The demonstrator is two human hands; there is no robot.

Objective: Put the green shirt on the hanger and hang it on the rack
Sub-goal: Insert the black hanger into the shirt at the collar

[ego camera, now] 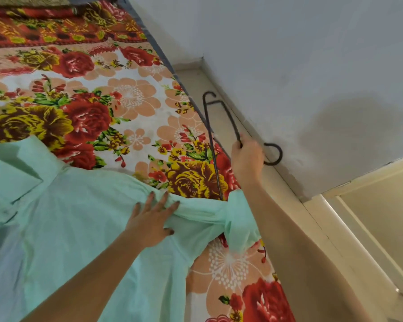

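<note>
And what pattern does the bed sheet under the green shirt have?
The bed sheet is floral: red, yellow and peach flowers on white. Head view.

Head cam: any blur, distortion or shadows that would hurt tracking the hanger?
Head view: hanger and right hand look sharp; the wide angle curves the bed edge; a soft shadow falls on the wall; light is even, with no glare on the green shirt.

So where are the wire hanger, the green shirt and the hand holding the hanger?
wire hanger (212, 147), head view, on its long straight bar.
green shirt (79, 217), head view, on the flat body panel.
right hand (247, 159), head view, on the back of the hand.
</note>
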